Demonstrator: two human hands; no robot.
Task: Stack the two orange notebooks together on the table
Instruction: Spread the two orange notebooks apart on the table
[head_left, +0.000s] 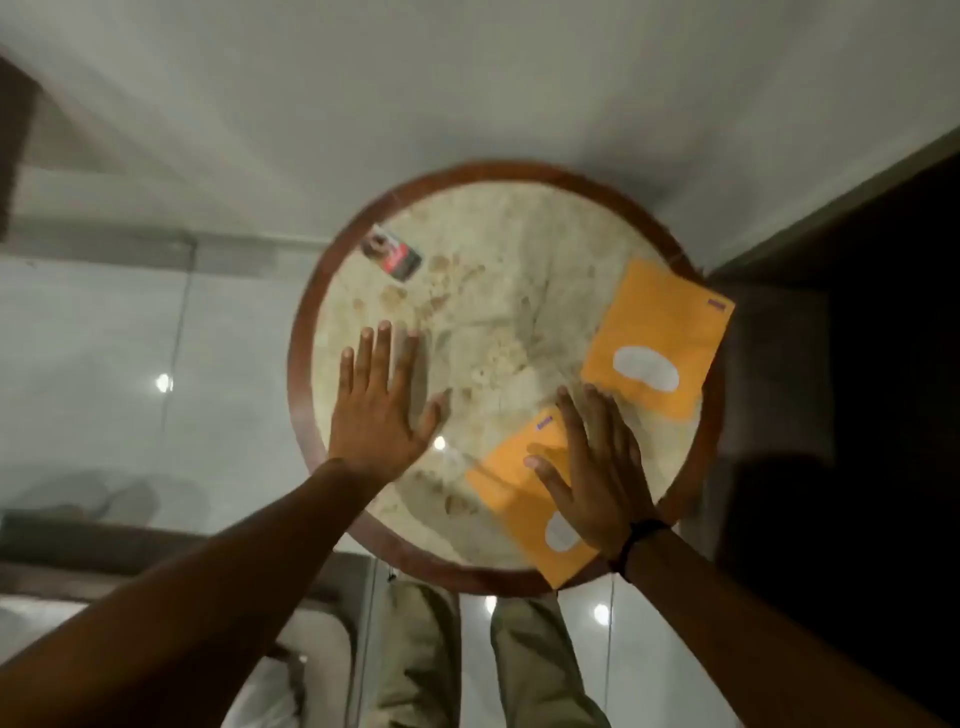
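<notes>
Two orange notebooks lie apart on a round marble table with a wooden rim (306, 322). The far notebook (670, 317) rests at the table's right edge, one corner past the rim, a white oval label on its cover. The near notebook (511, 467) lies at the front right, partly under my right hand (597, 467), which lies flat on it with fingers spread. My left hand (382, 400) rests flat and open on the bare tabletop at the left, holding nothing.
A small dark card or packet (393, 254) lies at the table's far left. My legs (415, 665) are below the table's front edge. Glossy pale floor surrounds the table; dark furniture stands at the right.
</notes>
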